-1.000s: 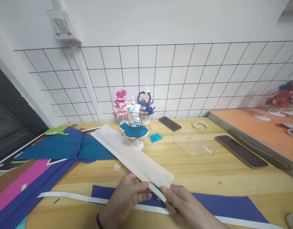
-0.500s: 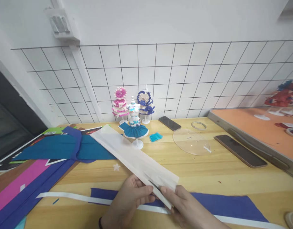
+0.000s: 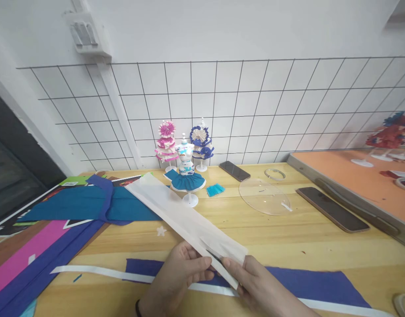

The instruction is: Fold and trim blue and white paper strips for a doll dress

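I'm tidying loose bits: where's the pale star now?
In the head view, left of centre, the star lies on the table, beside the white paper, beyond the left hand.

Paper strip: slid slightly toward lower right of the frame since a second ago, now reaching lower and farther right at the near end.
Left hand: shifted a touch right at bottom centre, thumb closer to the right hand's.
Slit: now showing a pale raised edge, up and left of the dark sliver.
Wristband: nudged right along the bottom edge.
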`<action>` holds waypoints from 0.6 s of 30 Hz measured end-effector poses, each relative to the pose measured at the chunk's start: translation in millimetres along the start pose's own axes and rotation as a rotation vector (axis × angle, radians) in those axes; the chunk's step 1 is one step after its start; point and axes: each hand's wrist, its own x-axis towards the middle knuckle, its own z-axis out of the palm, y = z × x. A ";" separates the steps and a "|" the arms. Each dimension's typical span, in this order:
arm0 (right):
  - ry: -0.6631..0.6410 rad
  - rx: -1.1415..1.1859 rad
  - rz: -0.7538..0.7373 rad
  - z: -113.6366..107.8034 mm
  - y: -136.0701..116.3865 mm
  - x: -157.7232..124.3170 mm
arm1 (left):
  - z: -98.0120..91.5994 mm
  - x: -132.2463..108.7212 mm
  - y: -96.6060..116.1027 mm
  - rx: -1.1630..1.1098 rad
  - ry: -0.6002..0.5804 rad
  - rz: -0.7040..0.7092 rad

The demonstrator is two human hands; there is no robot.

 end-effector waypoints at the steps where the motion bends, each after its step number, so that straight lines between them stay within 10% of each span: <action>1: 0.000 -0.015 -0.007 -0.3 0.1 0.1 | -0.7 -0.4 1.2 0.003 -0.003 0.002; 18: -0.029 0.021 -0.066 -4.4 2.8 1.0 | 3.4 -1.8 4.9 -0.039 0.047 0.028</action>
